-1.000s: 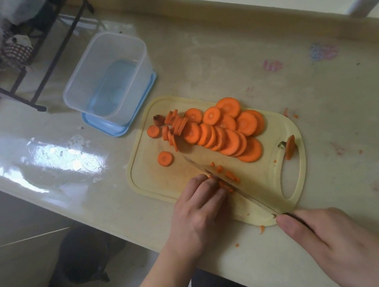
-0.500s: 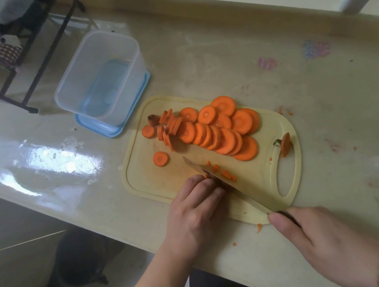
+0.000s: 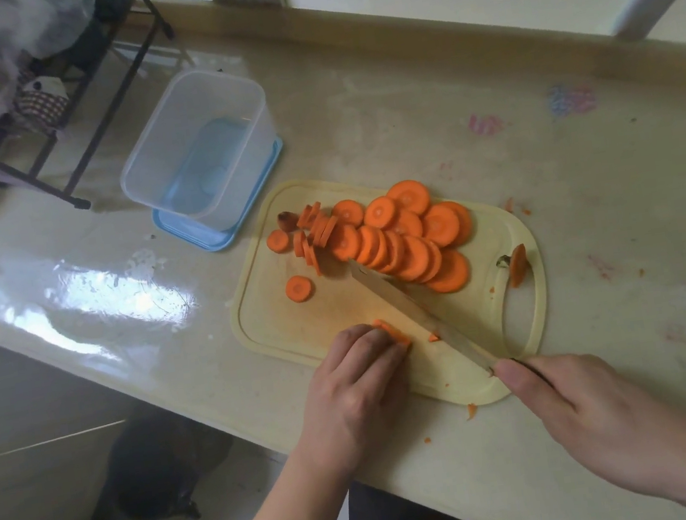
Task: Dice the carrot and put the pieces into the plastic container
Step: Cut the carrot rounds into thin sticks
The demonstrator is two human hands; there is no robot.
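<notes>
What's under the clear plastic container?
The clear plastic container stands on a blue lid, whose edge shows along its near and right sides. The blue also shows through the container's base. Anything beneath the lid is hidden; the container looks empty.

No writing, label, brand or number can be read anywhere here; the only marks are smudged pink and blue-purple blotches (image 3: 573, 98) on the table (image 3: 399, 110), too blurred to make out as letters.
</notes>
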